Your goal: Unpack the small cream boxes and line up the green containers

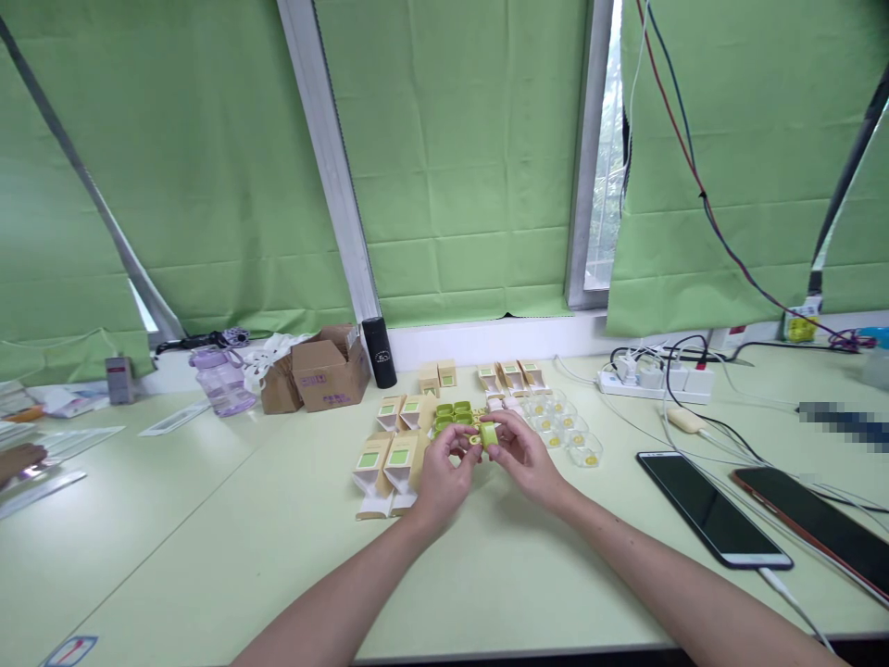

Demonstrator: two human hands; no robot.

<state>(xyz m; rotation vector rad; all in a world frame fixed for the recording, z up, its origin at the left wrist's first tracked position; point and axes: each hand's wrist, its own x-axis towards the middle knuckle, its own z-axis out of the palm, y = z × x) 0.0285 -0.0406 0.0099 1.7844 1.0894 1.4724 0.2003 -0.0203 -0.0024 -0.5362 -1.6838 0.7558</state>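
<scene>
Both my hands meet over the middle of the pale green table point(229, 537). My left hand point(444, 474) and my right hand point(522, 454) pinch a small green plastic case point(486, 434) between their fingertips. Just behind it lie several more green cases point(455, 413). Small tan cartons with green labels point(389, 459) stand to the left of my left hand. Clear round lids with yellow centres point(566, 428) lie to the right of my right hand.
More tan cartons point(510, 374) line the back. A black cylinder point(379, 352), brown cardboard boxes point(326, 372) and a purple bottle point(220, 378) stand at back left. A power strip point(653, 380) with cables and two phones point(712, 508) lie at right. Another person's hand point(18, 460) shows at far left.
</scene>
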